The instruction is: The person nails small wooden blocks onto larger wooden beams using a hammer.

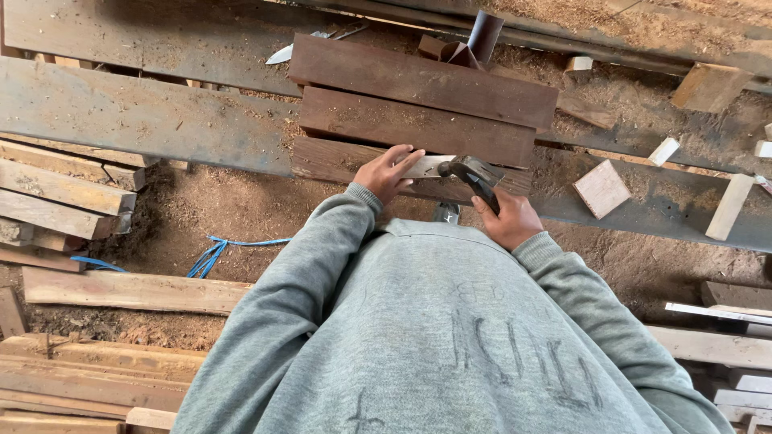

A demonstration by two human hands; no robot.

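Three dark brown planks (418, 103) lie side by side across long grey boards in front of me. My left hand (388, 172) presses a flat pale metal blade (428, 166) down on the nearest plank (330, 159). My right hand (508, 219) grips the dark handle of a hammer (474, 171). The hammer's head rests at the right end of the blade, just above the plank. My grey sleeves and chest fill the lower part of the view and hide the plank's near edge.
Long grey boards (137, 112) run across the sawdust ground. Pale planks (64, 189) are stacked at the left with a blue cord (213, 253). Small offcuts (601, 188) lie at the right, a dark tube (485, 32) behind the planks.
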